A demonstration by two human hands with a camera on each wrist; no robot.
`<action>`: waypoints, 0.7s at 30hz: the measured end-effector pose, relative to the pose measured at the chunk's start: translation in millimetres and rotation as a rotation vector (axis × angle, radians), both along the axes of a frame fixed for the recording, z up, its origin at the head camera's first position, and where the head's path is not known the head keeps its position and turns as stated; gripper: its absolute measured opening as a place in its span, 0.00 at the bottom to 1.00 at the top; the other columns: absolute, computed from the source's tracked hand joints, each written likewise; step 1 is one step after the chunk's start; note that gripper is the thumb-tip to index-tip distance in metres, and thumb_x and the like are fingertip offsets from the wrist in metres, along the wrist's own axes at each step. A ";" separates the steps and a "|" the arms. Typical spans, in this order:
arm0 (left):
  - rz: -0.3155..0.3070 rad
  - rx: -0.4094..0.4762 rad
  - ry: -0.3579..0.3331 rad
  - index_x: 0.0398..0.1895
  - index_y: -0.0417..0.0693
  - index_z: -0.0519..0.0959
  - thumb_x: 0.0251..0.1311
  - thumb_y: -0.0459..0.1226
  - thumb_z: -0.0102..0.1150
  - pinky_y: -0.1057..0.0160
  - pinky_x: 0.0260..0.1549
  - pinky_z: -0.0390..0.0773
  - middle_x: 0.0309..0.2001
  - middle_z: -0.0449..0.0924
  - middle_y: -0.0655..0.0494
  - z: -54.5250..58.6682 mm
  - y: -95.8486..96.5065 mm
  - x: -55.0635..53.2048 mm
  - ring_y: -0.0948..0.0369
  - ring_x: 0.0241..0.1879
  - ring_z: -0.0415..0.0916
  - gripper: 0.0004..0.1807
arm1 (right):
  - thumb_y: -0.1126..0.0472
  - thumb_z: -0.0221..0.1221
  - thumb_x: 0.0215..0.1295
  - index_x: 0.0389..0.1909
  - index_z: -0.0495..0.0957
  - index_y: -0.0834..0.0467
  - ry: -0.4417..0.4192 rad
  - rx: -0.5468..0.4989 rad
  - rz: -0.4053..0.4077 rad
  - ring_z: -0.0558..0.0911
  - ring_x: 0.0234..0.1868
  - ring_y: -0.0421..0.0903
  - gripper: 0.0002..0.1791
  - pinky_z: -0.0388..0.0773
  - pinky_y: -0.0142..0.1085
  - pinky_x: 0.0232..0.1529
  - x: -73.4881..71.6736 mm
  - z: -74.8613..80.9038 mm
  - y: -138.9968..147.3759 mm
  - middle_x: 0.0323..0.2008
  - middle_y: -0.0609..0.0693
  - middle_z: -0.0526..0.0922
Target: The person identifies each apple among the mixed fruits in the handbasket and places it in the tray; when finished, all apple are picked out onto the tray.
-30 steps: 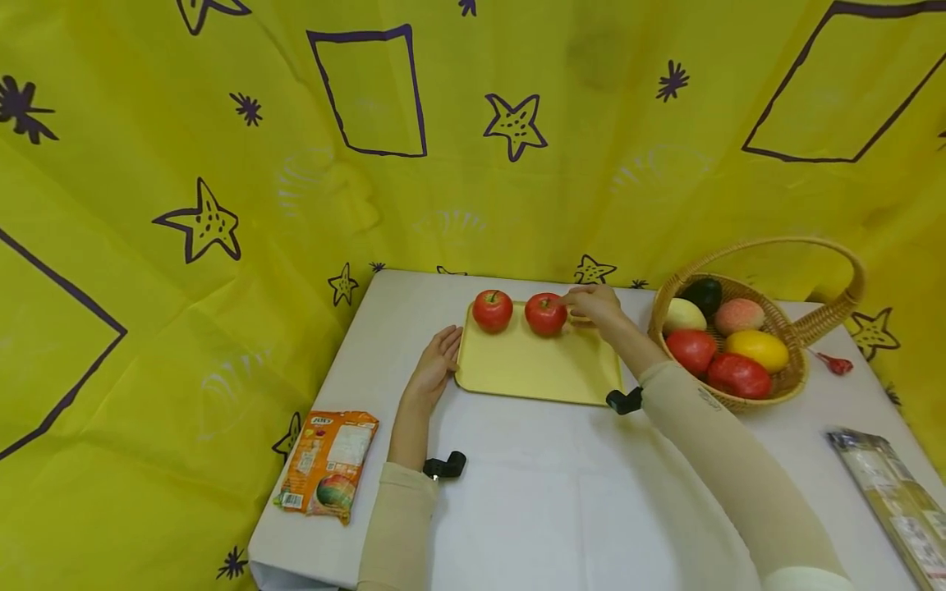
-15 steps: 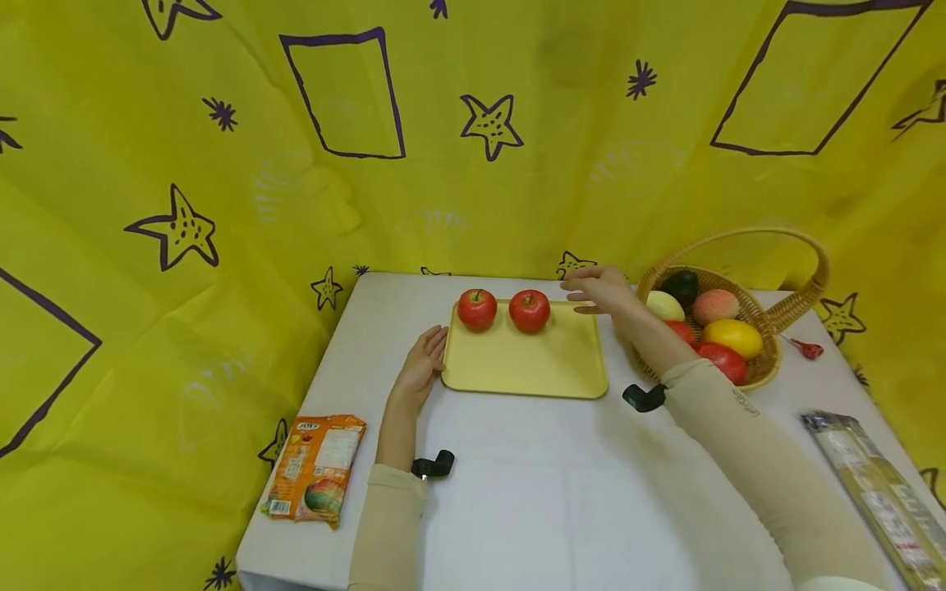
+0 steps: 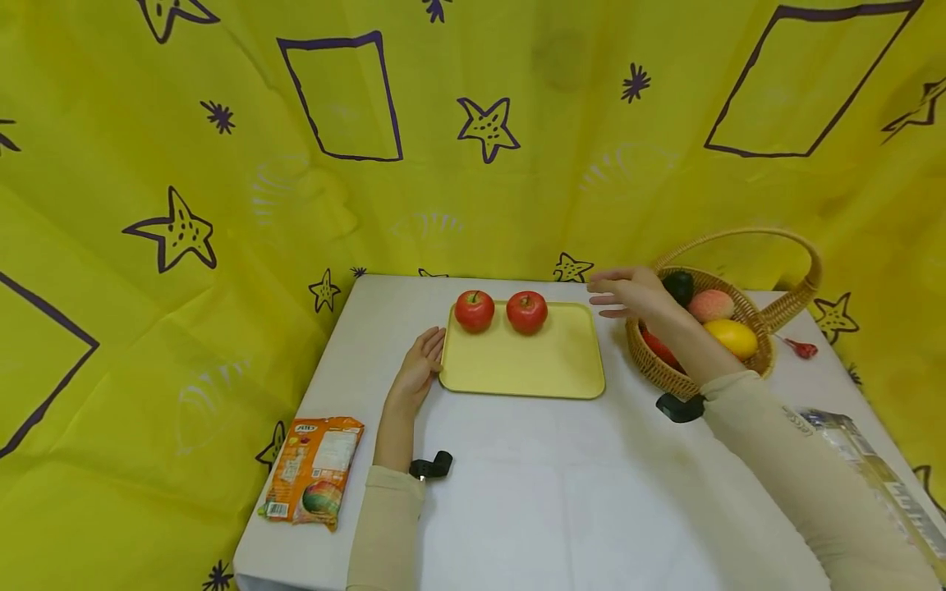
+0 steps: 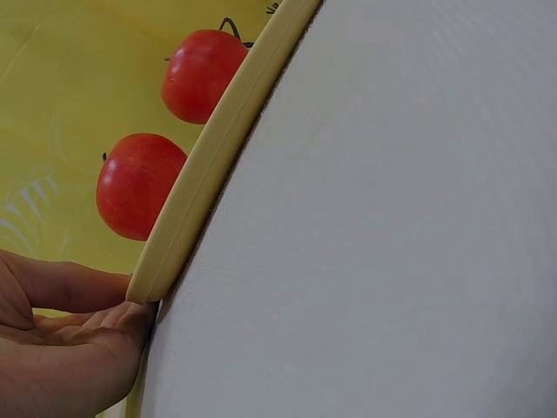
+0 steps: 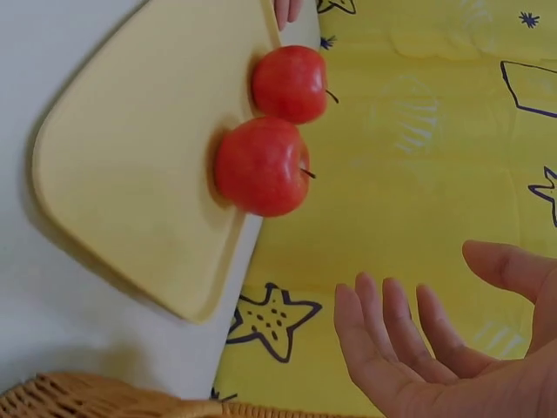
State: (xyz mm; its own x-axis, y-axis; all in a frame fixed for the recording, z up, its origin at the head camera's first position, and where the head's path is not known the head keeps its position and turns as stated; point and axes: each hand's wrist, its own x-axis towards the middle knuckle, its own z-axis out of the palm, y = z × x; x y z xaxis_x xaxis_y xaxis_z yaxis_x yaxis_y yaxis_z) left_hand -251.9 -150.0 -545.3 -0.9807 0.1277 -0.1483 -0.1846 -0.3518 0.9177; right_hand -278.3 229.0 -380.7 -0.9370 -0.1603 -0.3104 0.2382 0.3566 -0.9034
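Note:
The yellow tray (image 3: 521, 369) lies on the white table with two red apples, a left apple (image 3: 475, 312) and a right apple (image 3: 527, 313), side by side along its far edge. My left hand (image 3: 419, 367) touches the tray's left edge, fingers extended alongside it; in the left wrist view, its digits meet the rim near a corner. To the right of the tray, my right hand (image 3: 637, 295) hovers beside the wicker basket (image 3: 668, 377), in front of part of it. Its fingers are spread and loosely bent, with nothing between them in the right wrist view.
Inside the basket show a lemon (image 3: 732, 337), a peach (image 3: 711, 305), a dark green avocado (image 3: 677, 287) and something red partly hidden. An orange snack packet (image 3: 314, 472) lies at the left, a clear plastic package (image 3: 842, 431) at the right. A yellow curtain (image 3: 443, 197) stands behind.
My right hand has let go of the right apple and moved right to the basket. My left hand has stayed at the tray's edge. The head view has shifted slightly.

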 end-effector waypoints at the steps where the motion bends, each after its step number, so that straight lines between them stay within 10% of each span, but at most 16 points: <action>1: 0.000 0.002 0.001 0.82 0.33 0.46 0.48 0.07 0.30 0.56 0.81 0.47 0.82 0.49 0.38 -0.1 0.0 -0.4 0.48 0.82 0.45 0.51 | 0.52 0.56 0.78 0.76 0.64 0.65 -0.001 0.003 0.003 0.75 0.69 0.61 0.33 0.79 0.47 0.65 1.5 0.4 3.3 0.74 0.64 0.68; 9: -0.006 0.015 0.003 0.82 0.33 0.45 0.46 0.07 0.30 0.56 0.81 0.46 0.82 0.48 0.37 0.5 0.4 0.5 0.48 0.82 0.45 0.52 | 0.50 0.58 0.77 0.73 0.68 0.68 -0.001 0.014 0.049 0.87 0.48 0.38 0.33 0.84 0.42 0.59 10.6 4.9 35.4 0.65 0.59 0.79; 14: 0.003 0.018 0.003 0.82 0.33 0.46 0.46 0.07 0.30 0.56 0.81 0.47 0.82 0.48 0.37 0.6 0.9 1.0 0.48 0.82 0.45 0.52 | 0.49 0.58 0.77 0.70 0.70 0.68 -0.042 0.019 0.112 0.88 0.49 0.42 0.32 0.84 0.45 0.59 14.1 12.2 56.5 0.49 0.45 0.87; 21: 0.000 0.016 0.004 0.82 0.33 0.46 0.46 0.07 0.30 0.56 0.81 0.47 0.82 0.48 0.37 -2.1 0.7 0.0 0.48 0.82 0.45 0.52 | 0.48 0.55 0.79 0.71 0.68 0.68 -0.065 0.066 0.164 0.86 0.56 0.49 0.32 0.83 0.49 0.61 17.3 15.9 85.9 0.56 0.46 0.83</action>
